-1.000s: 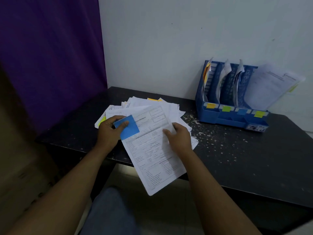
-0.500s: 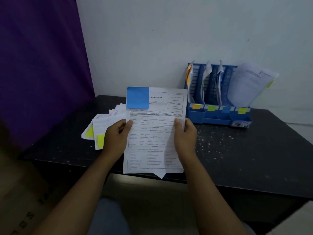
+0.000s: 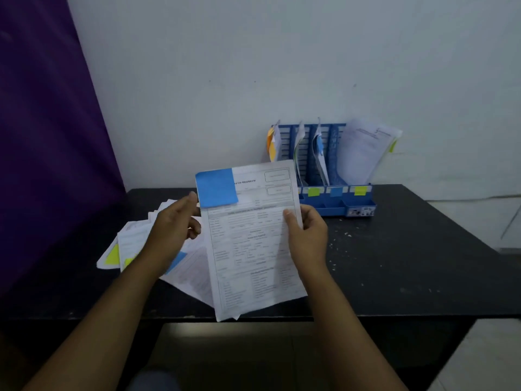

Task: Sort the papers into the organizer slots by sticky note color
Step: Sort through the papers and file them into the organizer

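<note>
Blue square sticky note (image 3: 215, 187) on white printed form sheet (image 3: 253, 249), now raised in front of the blue plastic slotted organizer (image 3: 329, 210). My right hand (image 3: 307, 238) pinches its edge; my left hand (image 3: 172, 235) just released, fingers loose. Blue-labelled slot (image 3: 335, 191) next.

Black table (image 3: 408, 263): loose paper pile (image 3: 135, 244) left, blue organizer (image 3: 332, 204) at back.

head-worn view, looking forward-down, desk (image 3: 408, 263) close

Black table (image 3: 408, 263), white wall (image 3: 253, 66), purple curtain (image 3: 42, 122)
</note>
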A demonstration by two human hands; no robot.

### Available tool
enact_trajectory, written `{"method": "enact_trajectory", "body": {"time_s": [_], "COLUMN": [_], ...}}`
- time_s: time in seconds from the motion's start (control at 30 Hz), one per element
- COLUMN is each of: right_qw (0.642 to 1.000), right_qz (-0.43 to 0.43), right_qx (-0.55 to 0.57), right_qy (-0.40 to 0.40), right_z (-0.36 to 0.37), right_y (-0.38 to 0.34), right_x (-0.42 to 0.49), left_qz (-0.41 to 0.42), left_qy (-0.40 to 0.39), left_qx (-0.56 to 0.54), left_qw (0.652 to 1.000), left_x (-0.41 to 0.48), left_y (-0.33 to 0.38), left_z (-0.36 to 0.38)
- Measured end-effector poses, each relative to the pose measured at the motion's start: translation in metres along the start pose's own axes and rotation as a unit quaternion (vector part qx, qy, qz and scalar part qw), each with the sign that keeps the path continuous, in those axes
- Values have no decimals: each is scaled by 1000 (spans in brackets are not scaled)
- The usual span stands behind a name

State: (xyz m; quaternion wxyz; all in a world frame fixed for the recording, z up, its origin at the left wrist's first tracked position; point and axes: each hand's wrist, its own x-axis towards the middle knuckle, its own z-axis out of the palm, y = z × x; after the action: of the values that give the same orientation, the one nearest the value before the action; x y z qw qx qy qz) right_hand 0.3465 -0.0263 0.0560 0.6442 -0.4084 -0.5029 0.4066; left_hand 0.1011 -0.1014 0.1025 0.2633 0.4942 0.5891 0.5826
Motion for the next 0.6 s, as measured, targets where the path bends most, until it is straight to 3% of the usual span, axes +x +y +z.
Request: {"method": "enact_trajectory", "body": {"time_s": [0.23,0.3,0.4,0.5,0.6], "right_qw": [999,991,953,953,943], "right_qz": [-7,-26,-93,-133,-107], "right_qx": [-15,-97,-246,-252,-316], "right_qy": [49,86,153,101,17], "right_z": [-33,-35,-44,-47,-46], "right_y": [-6,-3,-4,-17,-26], "right_x": [19,23,28,25,24], "left_qz": [27,31,38,45,57], "left_qy": [-74,-49,-8,-8,1], "left_qx": [79,72,32,9,-24], "left_qw": [994,996,999,999,998], "left_x": [19,23,33,38,42], "left_y": [61,69,88,111,129], "left_z": [42,51,77,104,131]}}
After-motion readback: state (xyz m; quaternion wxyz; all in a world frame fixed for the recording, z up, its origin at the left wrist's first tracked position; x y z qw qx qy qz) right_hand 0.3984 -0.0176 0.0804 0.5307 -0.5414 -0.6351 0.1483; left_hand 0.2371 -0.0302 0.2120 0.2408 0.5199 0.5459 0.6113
